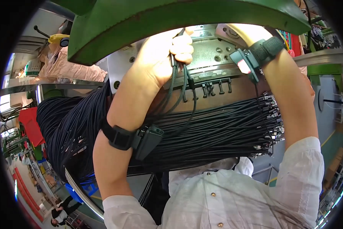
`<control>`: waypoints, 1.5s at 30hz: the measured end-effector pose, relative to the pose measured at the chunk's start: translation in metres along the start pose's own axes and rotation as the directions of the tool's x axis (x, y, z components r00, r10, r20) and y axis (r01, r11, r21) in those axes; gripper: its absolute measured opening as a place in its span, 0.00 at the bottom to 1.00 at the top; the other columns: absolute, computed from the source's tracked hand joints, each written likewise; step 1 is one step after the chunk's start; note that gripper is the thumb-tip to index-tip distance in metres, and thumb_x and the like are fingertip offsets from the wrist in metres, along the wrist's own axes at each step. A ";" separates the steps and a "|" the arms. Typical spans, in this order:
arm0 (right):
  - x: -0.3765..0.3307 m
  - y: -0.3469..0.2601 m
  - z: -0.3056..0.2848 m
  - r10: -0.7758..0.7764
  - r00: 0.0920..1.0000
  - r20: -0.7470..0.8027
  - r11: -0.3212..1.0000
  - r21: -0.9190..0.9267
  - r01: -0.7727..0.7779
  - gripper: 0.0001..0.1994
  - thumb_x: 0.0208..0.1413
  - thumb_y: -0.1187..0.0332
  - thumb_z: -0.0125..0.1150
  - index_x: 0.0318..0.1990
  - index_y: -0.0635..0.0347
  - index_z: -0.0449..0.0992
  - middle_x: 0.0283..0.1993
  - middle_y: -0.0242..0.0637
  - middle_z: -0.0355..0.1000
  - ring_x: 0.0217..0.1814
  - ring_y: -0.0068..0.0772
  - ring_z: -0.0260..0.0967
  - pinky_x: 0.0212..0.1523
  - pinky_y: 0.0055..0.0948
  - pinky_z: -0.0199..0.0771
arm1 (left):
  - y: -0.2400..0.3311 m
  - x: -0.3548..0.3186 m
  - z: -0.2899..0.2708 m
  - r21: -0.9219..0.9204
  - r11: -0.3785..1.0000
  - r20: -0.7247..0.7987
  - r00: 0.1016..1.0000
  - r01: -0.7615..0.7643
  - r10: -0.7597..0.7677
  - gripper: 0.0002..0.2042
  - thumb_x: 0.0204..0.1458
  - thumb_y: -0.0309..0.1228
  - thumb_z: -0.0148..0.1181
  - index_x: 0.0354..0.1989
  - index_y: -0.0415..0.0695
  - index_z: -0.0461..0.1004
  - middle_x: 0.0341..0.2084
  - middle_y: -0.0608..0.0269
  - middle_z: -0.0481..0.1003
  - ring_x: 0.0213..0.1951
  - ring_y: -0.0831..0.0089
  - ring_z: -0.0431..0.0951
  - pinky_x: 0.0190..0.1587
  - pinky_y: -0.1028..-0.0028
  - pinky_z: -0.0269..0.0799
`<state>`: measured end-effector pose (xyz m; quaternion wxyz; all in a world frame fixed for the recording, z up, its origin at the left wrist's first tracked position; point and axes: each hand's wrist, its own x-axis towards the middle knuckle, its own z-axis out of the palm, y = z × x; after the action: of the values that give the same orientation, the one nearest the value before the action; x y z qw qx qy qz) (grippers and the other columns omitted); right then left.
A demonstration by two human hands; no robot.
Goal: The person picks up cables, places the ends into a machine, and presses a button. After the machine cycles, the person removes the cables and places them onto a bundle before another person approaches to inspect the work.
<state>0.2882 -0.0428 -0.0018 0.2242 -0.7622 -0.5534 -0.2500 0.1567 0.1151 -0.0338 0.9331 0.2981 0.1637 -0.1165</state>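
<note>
Left hand (167,49) raised, fingers curled around black cables (175,76), right hand hidden, grip unclear.

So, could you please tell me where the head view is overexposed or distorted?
Head view: the left hand gripping black cables is blown out to near white; the green machine hood bows with fisheye curvature; the corners are black vignette.

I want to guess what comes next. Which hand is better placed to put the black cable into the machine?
Probably the left hand: it already grips the black cable right at the metal fixture. The right hand is hidden behind the green machine cover.
</note>
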 end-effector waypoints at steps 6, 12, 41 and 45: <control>-0.008 0.021 0.044 -0.044 0.978 0.202 0.985 -0.155 0.076 0.09 0.48 0.69 0.55 0.38 0.58 0.76 0.30 0.44 0.72 0.36 0.43 0.70 0.37 0.35 0.70 | -0.014 -0.003 0.003 0.354 0.933 -0.303 0.936 -0.065 0.180 0.10 0.56 0.29 0.48 0.42 0.36 0.69 0.21 0.66 0.68 0.18 0.73 0.66 0.22 0.75 0.66; -0.031 -0.010 0.052 -0.130 0.981 0.144 0.965 -0.211 0.159 0.08 0.48 0.68 0.56 0.36 0.57 0.76 0.28 0.43 0.71 0.31 0.42 0.70 0.32 0.35 0.71 | 0.009 -0.005 -0.036 0.639 -0.769 0.653 0.522 0.007 0.548 0.08 0.50 0.29 0.51 0.32 0.39 0.75 0.25 0.57 0.75 0.26 0.62 0.74 0.30 0.68 0.70; -0.121 -0.048 -0.076 0.241 0.935 0.262 0.930 0.212 -0.299 0.22 0.54 0.62 0.53 0.52 0.68 0.67 0.51 0.50 0.67 0.51 0.39 0.66 0.52 0.31 0.64 | -0.262 -0.248 -0.110 0.923 0.277 -0.382 0.702 0.266 0.601 0.10 0.46 0.35 0.56 0.32 0.44 0.77 0.28 0.50 0.76 0.34 0.50 0.74 0.36 0.59 0.70; -0.123 -0.051 -0.064 0.222 0.931 0.289 0.929 0.229 -0.292 0.21 0.53 0.63 0.52 0.52 0.68 0.67 0.51 0.49 0.67 0.52 0.39 0.66 0.52 0.31 0.65 | -0.245 -0.223 -0.137 0.895 0.325 -0.439 0.472 0.305 0.765 0.10 0.42 0.36 0.58 0.31 0.47 0.77 0.30 0.53 0.75 0.36 0.51 0.74 0.37 0.60 0.69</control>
<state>0.1988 -0.1572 -0.0262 0.2823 -0.8172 -0.5009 -0.0399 -0.1584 0.0284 -0.1827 0.3879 0.7969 0.4411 0.1408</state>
